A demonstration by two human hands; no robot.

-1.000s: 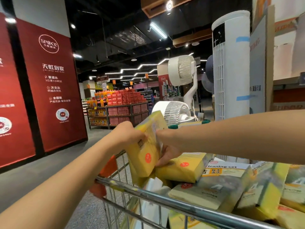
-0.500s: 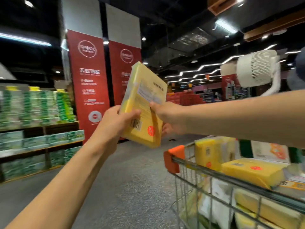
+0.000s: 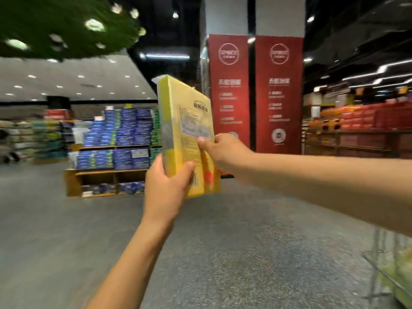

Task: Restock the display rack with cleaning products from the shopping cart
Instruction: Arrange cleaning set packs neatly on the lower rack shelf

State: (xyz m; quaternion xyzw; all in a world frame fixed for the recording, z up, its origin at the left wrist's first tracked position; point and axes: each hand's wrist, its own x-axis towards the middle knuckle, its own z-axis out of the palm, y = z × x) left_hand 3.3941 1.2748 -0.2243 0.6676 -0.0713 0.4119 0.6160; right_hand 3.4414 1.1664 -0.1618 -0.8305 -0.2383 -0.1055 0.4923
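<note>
Two hands hold one yellow pack (image 3: 186, 134) upright in front of me, above the grey floor (image 3: 200, 253). My left hand (image 3: 166, 188) grips its lower left edge, thumb across the printed face, fingers curled behind. My right hand (image 3: 225, 152) pinches the right edge about halfway up, thumb on the label. I judge the two-handed hold keeps the tall, thin pack from flopping while I carry it toward a rack. Its back faces me: I count one barcode and one red round sticker near the bottom. The cart (image 3: 392, 270) shows only as a blurred wire corner at the lower right, well apart from the pack, with pale goods inside that I cannot count. Ahead stand two red banners (image 3: 278, 94) on a pillar, one wooden rack (image 3: 111, 172) of blue packs to the left, and red boxes (image 3: 367, 119) on shelves to the right. Which rack needs restocking I cannot tell.
</note>
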